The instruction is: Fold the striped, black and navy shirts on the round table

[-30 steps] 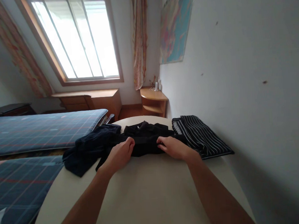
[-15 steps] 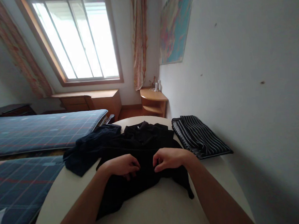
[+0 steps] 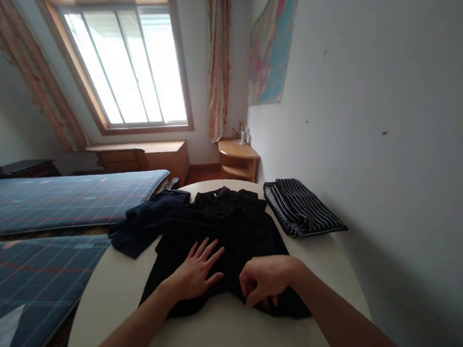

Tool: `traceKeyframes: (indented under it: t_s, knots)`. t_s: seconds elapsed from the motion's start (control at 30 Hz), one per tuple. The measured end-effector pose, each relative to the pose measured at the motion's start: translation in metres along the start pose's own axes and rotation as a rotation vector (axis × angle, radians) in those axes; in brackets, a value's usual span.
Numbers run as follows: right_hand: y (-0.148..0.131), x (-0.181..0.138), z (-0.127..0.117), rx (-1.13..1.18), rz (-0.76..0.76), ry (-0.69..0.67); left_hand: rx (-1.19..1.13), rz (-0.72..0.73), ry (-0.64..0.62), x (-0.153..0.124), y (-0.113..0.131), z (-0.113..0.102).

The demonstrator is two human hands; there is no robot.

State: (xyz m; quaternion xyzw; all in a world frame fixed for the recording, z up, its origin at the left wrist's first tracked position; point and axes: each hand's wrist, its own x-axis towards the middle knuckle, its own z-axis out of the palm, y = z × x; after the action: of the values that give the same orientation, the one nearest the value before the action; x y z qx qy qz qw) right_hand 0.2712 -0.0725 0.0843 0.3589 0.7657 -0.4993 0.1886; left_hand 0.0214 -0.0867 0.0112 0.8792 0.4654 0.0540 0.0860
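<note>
A black shirt (image 3: 227,232) lies spread flat on a round white table (image 3: 223,338), collar toward the far edge. My left hand (image 3: 196,271) rests flat on the shirt's lower left part with fingers spread. My right hand (image 3: 268,279) is curled, its fingers pinching the shirt's near hem. A dark navy garment (image 3: 150,224) lies bunched to the left of the shirt, partly over the table's edge. A folded black garment with thin white stripes (image 3: 301,208) sits at the right, near the wall.
The white wall (image 3: 371,132) runs close along the table's right side. Two beds with blue plaid covers (image 3: 59,199) stand to the left. A wooden desk (image 3: 143,156) and corner shelf (image 3: 238,160) stand under the window beyond the table.
The black shirt, bunched at the far side a second ago, was pulled toward me and now lies spread out. My left hand let go and opened flat on it.
</note>
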Motion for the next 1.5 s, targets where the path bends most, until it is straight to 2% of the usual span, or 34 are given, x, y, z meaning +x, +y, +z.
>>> traceKeyframes:
  t_s: [0.07,0.1,0.13,0.23,0.3,0.37,0.47,0.57,0.63,0.7,0.8,0.87,0.93,1.0,1.07,1.17,1.27,1.4,1.5]
  knots:
    - [0.004,0.0,0.011,0.064,-0.027,-0.055,0.001,0.01,-0.022,-0.015,0.005,0.004]
    - [0.007,0.0,0.014,0.047,-0.069,-0.006,-0.002,0.02,-0.034,-0.022,0.009,0.005]
    - [0.01,0.001,0.015,0.001,-0.121,0.095,-0.007,0.033,-0.049,-0.028,0.012,0.004]
    - [0.026,0.005,0.017,-0.234,-0.277,0.564,-0.022,0.064,-0.091,-0.043,0.028,0.002]
    - [0.039,0.008,0.019,-0.374,-0.313,0.759,-0.023,0.046,-0.111,-0.052,0.04,0.002]
    - [0.05,0.009,0.026,-0.441,-0.28,0.775,-0.021,-0.002,-0.136,-0.059,0.054,0.002]
    - [0.057,0.007,0.039,-0.434,-0.199,0.684,-0.052,-0.039,-0.199,-0.07,0.074,-0.003]
    - [0.054,-0.003,0.051,-0.404,-0.159,0.601,-0.116,-0.01,-0.279,-0.078,0.087,-0.016]
    - [0.048,-0.012,0.058,-0.377,-0.137,0.544,-0.155,0.0,-0.282,-0.076,0.088,-0.027]
    - [0.04,-0.021,0.064,-0.349,-0.104,0.5,-0.196,-0.01,-0.206,-0.068,0.078,-0.036]
    - [0.026,-0.033,0.071,-0.342,-0.02,0.473,-0.197,-0.1,0.033,-0.046,0.042,-0.042]
    - [0.017,-0.038,0.073,-0.374,0.04,0.464,-0.076,-0.245,0.218,-0.03,0.006,-0.042]
    - [0.008,-0.04,0.072,-0.423,0.074,0.461,0.049,-0.474,0.337,-0.017,-0.034,-0.042]
    - [0.002,-0.039,0.067,-0.474,0.082,0.479,0.13,-0.719,0.322,-0.011,-0.07,-0.043]
    - [-0.005,-0.033,0.059,-0.531,0.084,0.53,0.151,-0.858,0.235,-0.009,-0.097,-0.044]
    - [-0.011,-0.017,0.045,-0.634,0.096,0.619,0.104,-0.892,0.153,-0.01,-0.117,-0.045]
    - [-0.012,0.005,0.031,-0.702,0.056,0.704,0.051,-0.909,0.083,-0.01,-0.119,-0.044]
    - [0.001,0.032,0.019,-0.664,-0.162,0.795,0.025,-0.903,0.01,-0.007,-0.117,-0.047]
    - [0.016,0.046,0.017,-0.581,-0.273,0.762,0.044,-0.879,0.07,0.0,-0.121,-0.061]
